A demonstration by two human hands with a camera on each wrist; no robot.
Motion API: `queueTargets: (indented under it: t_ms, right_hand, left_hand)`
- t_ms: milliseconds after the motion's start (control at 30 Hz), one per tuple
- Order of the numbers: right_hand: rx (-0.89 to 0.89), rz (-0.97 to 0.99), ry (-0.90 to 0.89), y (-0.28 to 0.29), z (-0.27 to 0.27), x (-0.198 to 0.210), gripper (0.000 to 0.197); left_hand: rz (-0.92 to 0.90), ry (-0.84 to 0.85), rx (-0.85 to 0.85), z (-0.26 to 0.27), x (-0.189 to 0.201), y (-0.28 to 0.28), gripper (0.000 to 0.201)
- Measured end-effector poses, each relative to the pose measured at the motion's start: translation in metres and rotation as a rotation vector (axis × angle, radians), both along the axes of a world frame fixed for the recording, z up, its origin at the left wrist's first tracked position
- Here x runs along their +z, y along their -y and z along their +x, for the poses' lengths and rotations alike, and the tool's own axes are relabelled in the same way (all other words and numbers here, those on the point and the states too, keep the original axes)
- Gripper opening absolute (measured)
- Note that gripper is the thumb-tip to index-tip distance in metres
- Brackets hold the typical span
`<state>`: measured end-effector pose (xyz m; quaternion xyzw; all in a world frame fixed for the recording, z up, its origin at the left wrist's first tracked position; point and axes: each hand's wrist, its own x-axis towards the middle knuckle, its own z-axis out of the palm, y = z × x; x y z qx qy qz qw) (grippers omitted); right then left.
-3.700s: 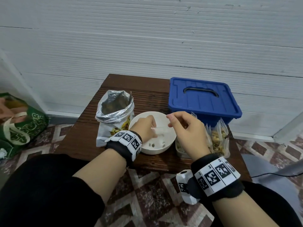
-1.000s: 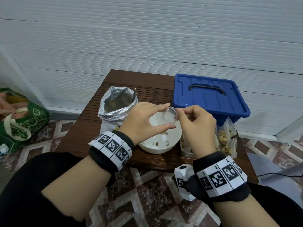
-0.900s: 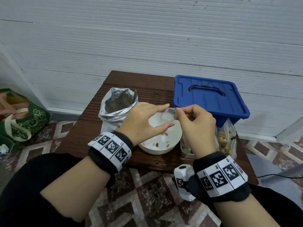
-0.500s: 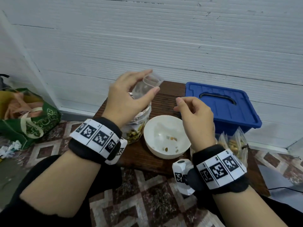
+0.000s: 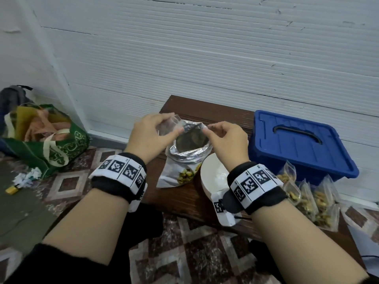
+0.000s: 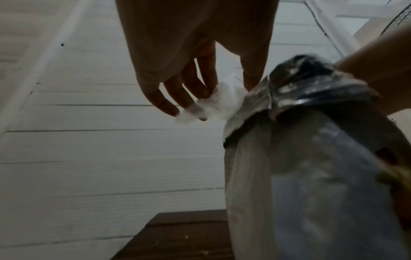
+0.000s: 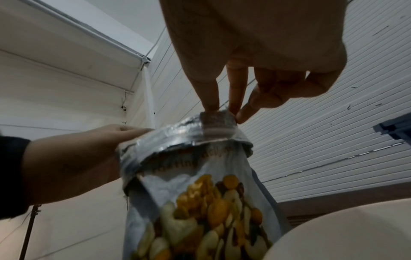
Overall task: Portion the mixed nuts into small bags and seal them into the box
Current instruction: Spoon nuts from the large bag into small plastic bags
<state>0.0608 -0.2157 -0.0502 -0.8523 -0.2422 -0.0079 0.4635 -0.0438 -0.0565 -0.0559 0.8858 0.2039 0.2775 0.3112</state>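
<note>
Your left hand [image 5: 150, 133] pinches a small clear bag [image 5: 167, 126] beside the mouth of the nut bag [image 5: 187, 154], and your right hand [image 5: 227, 140] pinches that foil rim open. Your right wrist hides part of the bowl [image 5: 211, 177]; its contents can't be seen. On the brown bench [image 5: 184, 199] against the white wall, the blue box [image 5: 297, 144] sits closed, filled bags [image 5: 307, 197] before it. Half a second ago the left hand held the small bag higher and your right hand held nothing.

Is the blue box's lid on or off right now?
On. The lid covers the blue box fully, handle up; whether it is latched cannot be told.
</note>
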Motion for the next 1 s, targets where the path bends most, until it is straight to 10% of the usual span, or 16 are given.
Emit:
queueTargets:
  t_ms: [433, 733, 1000]
  right_hand:
    - [0.068, -0.252, 0.645, 0.006, -0.013, -0.010, 0.013]
    - [0.180, -0.124, 0.215, -0.001, -0.009, -0.014, 0.023]
    - [-0.136, 0.156, -0.026, 0.007, -0.002, -0.003, 0.029]
  left_hand:
    - [-0.071, 0.053, -0.164, 0.000, -0.007, 0.006, 0.046]
    - [-0.072, 0.095, -0.173, -0.001, -0.008, 0.010, 0.049]
    - [-0.052, 0.080, -0.161, -0.002, -0.007, 0.007, 0.050]
